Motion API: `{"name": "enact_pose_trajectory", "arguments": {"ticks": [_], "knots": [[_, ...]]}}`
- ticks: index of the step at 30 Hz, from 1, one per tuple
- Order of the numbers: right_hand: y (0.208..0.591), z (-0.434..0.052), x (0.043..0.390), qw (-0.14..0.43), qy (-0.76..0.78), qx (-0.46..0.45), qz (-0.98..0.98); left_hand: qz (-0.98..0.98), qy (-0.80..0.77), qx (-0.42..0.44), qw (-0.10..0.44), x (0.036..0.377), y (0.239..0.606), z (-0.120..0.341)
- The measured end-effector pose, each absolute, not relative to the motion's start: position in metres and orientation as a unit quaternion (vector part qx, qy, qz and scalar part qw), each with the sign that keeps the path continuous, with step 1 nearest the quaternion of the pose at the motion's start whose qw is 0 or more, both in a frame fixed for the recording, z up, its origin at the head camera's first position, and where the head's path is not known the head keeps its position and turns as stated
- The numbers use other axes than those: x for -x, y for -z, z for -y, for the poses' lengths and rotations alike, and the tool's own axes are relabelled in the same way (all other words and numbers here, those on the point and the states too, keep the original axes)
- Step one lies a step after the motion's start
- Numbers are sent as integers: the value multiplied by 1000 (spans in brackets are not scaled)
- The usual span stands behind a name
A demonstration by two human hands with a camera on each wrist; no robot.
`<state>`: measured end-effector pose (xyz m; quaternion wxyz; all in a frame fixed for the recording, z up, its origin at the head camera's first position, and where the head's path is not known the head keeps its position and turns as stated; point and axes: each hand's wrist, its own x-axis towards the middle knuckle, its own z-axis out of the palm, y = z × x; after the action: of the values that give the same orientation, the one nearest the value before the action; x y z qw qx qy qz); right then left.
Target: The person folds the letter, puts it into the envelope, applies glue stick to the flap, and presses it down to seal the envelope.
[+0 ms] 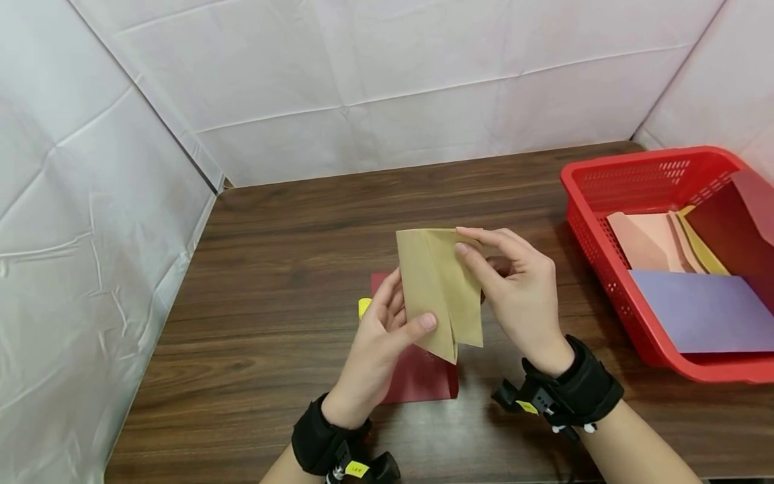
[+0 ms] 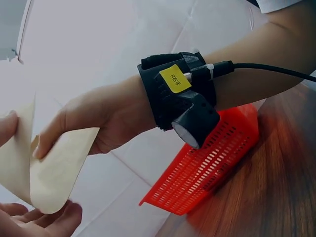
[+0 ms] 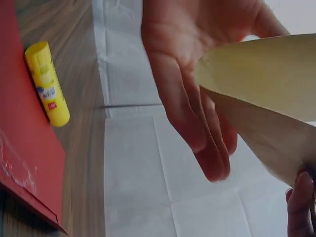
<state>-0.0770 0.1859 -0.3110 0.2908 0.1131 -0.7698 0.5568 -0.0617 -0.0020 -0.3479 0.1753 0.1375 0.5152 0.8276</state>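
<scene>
Glue stick at 9 o'clock of the hands, beside red sheet on table. Left hand and right hand both pinch folded tan paper, held above the sheet. Red basket of coloured sheets at 3 o'clock, well apart.

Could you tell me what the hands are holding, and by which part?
Both hold a folded tan paper sheet: the left hand pinches its lower left edge, the right hand its upper right edge.
</scene>
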Motion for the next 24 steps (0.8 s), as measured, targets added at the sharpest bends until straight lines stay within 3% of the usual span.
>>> {"name": "enact_pose_trajectory", "arguments": {"ticks": [6,16,24], "knots": [[309,-188,76,246,-610,-137,741,-517,-819,-146,201,62,348,-2],[305,-188,71,184,-658,-124,719,-532,-816,-141,174,58,351,-7],[304,-187,59,184,-624,-83,755,-552,-810,-133,149,55,353,-12]]}}
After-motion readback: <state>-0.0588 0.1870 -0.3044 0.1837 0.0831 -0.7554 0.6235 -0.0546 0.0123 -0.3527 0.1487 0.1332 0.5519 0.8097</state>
